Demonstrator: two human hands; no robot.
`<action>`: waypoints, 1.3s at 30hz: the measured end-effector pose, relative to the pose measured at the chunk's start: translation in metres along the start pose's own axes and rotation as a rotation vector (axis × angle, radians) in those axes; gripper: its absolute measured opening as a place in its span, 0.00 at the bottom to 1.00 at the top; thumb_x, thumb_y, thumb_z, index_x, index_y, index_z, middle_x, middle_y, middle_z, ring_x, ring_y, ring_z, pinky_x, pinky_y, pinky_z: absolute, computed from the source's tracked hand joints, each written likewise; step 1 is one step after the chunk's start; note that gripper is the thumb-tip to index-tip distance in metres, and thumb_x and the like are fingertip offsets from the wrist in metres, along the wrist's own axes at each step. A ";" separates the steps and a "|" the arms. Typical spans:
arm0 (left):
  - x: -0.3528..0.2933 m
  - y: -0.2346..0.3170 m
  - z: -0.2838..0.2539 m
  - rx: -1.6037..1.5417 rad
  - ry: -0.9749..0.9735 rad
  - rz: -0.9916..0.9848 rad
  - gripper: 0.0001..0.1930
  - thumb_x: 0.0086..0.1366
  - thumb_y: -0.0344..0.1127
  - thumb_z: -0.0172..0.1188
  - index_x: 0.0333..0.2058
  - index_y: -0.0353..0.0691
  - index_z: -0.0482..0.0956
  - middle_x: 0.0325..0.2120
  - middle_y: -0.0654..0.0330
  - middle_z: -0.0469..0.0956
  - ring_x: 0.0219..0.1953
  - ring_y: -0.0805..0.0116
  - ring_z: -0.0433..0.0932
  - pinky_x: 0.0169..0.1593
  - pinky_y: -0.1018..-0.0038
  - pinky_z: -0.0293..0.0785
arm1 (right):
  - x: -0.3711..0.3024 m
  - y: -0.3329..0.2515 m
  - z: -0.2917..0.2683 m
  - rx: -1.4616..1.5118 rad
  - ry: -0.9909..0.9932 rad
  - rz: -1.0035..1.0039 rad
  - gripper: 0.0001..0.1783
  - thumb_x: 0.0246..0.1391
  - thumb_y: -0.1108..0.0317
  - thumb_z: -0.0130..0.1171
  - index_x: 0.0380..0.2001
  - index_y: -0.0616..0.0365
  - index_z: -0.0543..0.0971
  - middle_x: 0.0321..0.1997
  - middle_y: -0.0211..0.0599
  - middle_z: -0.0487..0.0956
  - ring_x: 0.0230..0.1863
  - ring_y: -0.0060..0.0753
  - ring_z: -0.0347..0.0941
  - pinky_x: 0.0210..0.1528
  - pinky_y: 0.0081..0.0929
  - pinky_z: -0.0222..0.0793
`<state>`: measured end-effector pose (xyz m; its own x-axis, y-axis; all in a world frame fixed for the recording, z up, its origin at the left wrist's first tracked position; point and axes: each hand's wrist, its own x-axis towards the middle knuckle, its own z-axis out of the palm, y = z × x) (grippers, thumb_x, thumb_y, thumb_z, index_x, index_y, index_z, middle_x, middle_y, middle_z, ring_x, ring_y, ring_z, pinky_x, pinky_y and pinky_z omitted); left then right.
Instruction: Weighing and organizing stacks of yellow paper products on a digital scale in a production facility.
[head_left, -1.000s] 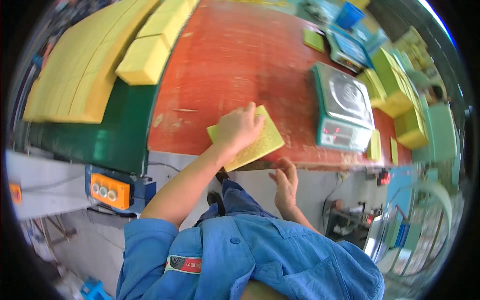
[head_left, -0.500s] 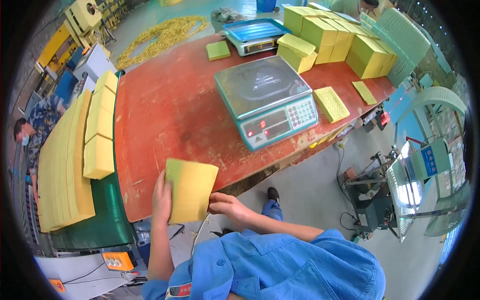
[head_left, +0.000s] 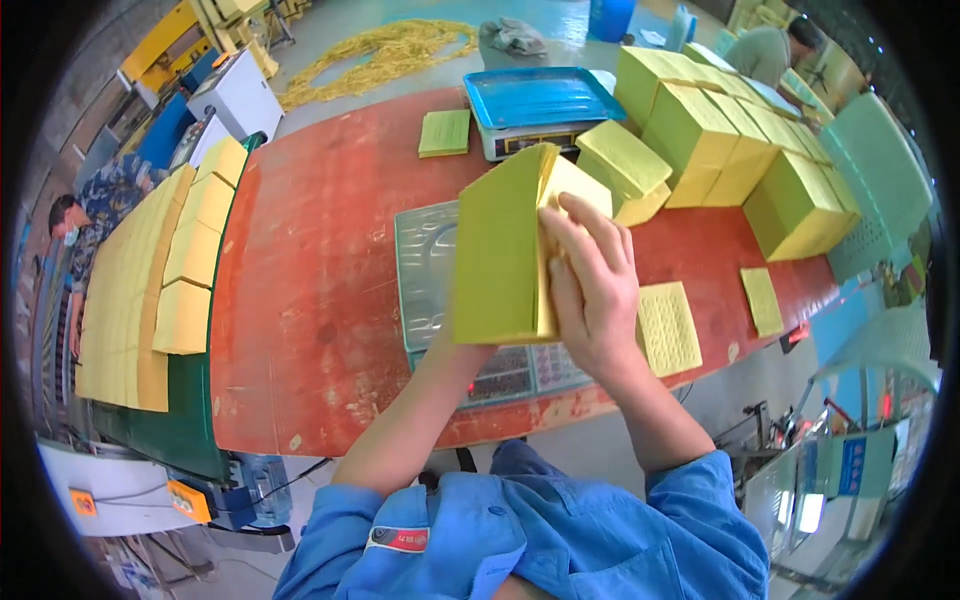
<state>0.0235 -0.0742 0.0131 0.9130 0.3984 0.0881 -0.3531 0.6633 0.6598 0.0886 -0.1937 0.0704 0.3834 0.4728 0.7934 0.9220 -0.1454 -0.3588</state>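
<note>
Grey cloth (head_left: 513,38) near blue barrel (head_left: 611,18)

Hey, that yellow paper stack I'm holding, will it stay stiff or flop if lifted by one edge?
The yellow paper stack may flex and fan out, since its sheets gape near the right hand. They might slide apart, as no band shows around it. It probably won't roll, given its flat faces.

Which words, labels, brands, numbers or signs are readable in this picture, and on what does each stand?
Red-and-white shirt badge: printed characters, not copied here.
Near scale display: too blurred to read.
Near scale keypad: marks too small.
Blue sign at right: pale characters, too blurred.
</note>
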 end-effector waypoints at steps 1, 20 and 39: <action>0.014 0.000 0.006 -0.095 0.045 -0.077 0.21 0.74 0.43 0.48 0.60 0.40 0.70 0.53 0.57 0.74 0.53 0.69 0.75 0.51 0.74 0.76 | 0.009 0.017 0.002 -0.021 -0.044 0.016 0.21 0.54 0.72 0.56 0.52 0.59 0.77 0.57 0.45 0.75 0.57 0.51 0.70 0.57 0.43 0.65; -0.045 0.039 -0.010 1.932 0.047 0.675 0.26 0.52 0.25 0.66 0.52 0.32 0.76 0.57 0.49 0.72 0.62 0.48 0.69 0.62 0.58 0.68 | 0.066 0.053 0.074 -0.031 -0.573 -0.255 0.14 0.49 0.62 0.59 0.38 0.56 0.79 0.47 0.40 0.79 0.50 0.47 0.73 0.50 0.44 0.68; -0.195 0.237 -0.172 1.753 0.561 1.010 0.27 0.56 0.28 0.63 0.56 0.35 0.72 0.59 0.49 0.70 0.63 0.49 0.68 0.64 0.57 0.67 | 0.086 -0.181 0.177 0.129 -0.658 -0.419 0.29 0.49 0.71 0.61 0.57 0.64 0.72 0.63 0.52 0.71 0.67 0.55 0.63 0.68 0.46 0.57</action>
<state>-0.2736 0.1141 0.0242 0.3081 0.4786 0.8222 0.2543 -0.8742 0.4136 -0.0552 0.0272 0.1161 -0.1421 0.8886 0.4362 0.9534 0.2413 -0.1810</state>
